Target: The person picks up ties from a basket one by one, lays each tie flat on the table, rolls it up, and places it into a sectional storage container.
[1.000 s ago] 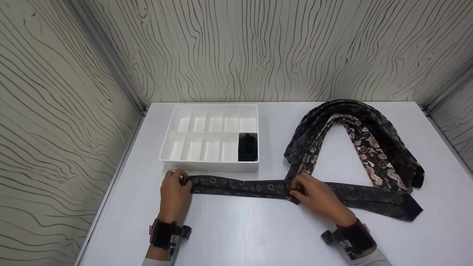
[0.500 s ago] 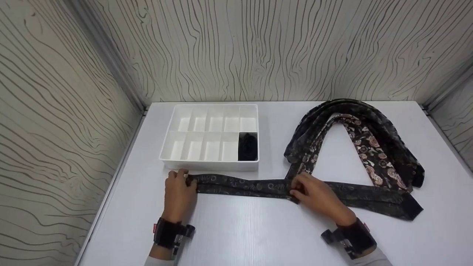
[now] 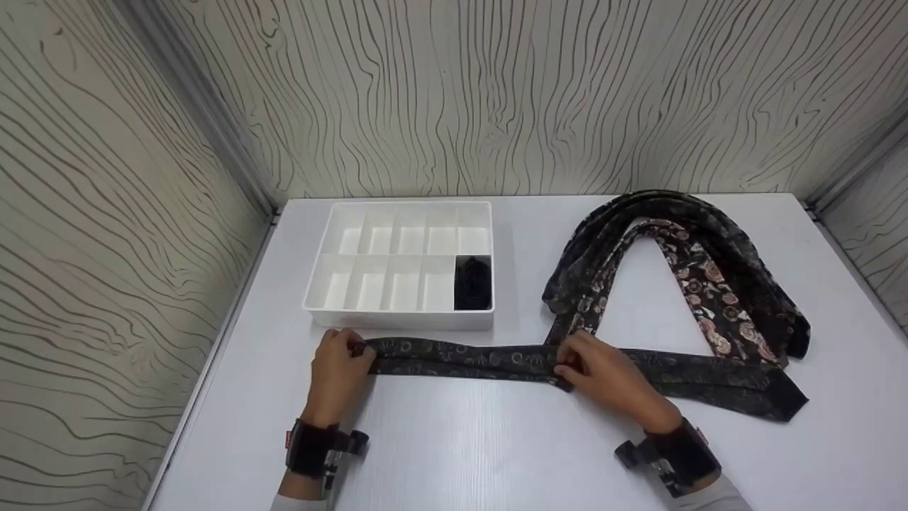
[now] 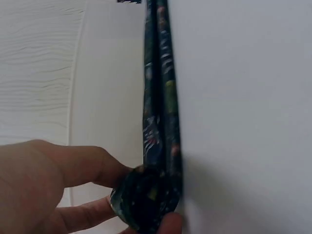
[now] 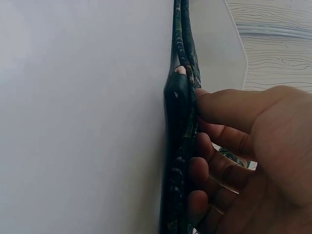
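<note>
A dark patterned necktie (image 3: 461, 360) lies lengthwise across the white table, in front of the divided box. At its left end my left hand (image 3: 337, 372) grips a small rolled-up part, and in the left wrist view the roll (image 4: 144, 200) sits between thumb and fingers. My right hand (image 3: 603, 376) pinches the tie near its middle, with the thumb and curled fingers against its edges in the right wrist view. Past that hand the tie's wide dark tip (image 3: 787, 397) stretches to the right.
Behind the tie stands a white divided box (image 3: 397, 319); a rolled black tie (image 3: 473, 284) fills its front right compartment. Several more ties, one with pink roses (image 3: 723, 305), lie in an arch at the back right. Patterned walls (image 3: 454, 99) border the table.
My left hand shifted slightly right with the rolled end, then back a little to the left. My right hand has stayed in place on the tie.
</note>
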`<act>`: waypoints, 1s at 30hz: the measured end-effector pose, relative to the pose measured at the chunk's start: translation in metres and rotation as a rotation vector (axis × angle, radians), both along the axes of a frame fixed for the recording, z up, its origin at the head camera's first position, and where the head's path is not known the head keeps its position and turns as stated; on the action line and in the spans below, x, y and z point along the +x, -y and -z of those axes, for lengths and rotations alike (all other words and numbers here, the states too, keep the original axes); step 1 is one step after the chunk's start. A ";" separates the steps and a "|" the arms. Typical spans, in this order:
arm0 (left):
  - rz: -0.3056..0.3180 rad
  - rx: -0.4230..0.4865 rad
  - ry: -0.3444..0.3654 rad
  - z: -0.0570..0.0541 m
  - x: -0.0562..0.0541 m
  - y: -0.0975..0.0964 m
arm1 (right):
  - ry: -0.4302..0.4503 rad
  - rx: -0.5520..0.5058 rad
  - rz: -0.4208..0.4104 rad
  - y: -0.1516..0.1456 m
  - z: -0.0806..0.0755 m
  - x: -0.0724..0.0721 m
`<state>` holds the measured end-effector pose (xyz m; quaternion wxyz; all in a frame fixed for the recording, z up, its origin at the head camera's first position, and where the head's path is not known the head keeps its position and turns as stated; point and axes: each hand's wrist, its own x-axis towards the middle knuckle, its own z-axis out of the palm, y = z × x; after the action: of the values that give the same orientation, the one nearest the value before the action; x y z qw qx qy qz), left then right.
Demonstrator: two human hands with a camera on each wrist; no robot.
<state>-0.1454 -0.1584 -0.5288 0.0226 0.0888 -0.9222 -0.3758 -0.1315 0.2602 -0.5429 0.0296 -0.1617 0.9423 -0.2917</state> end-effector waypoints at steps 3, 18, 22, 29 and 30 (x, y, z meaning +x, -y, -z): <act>0.007 0.032 0.005 -0.003 -0.001 0.008 | -0.008 0.008 -0.004 -0.001 -0.003 0.000; 0.066 0.011 -0.020 0.003 -0.005 0.004 | -0.187 0.091 -0.082 0.002 -0.005 0.007; 0.075 -0.035 -0.030 0.001 -0.003 0.005 | -0.163 0.095 -0.066 0.004 -0.007 0.008; 0.086 -0.124 -0.037 -0.005 0.004 0.001 | -0.101 0.110 -0.025 0.009 -0.005 0.007; 0.085 -0.135 -0.043 -0.005 0.004 -0.001 | -0.096 0.114 -0.020 0.010 -0.005 0.007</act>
<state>-0.1411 -0.1576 -0.5239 0.0323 0.0398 -0.9476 -0.3152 -0.1247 0.2503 -0.5375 -0.0035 -0.1832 0.9560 -0.2290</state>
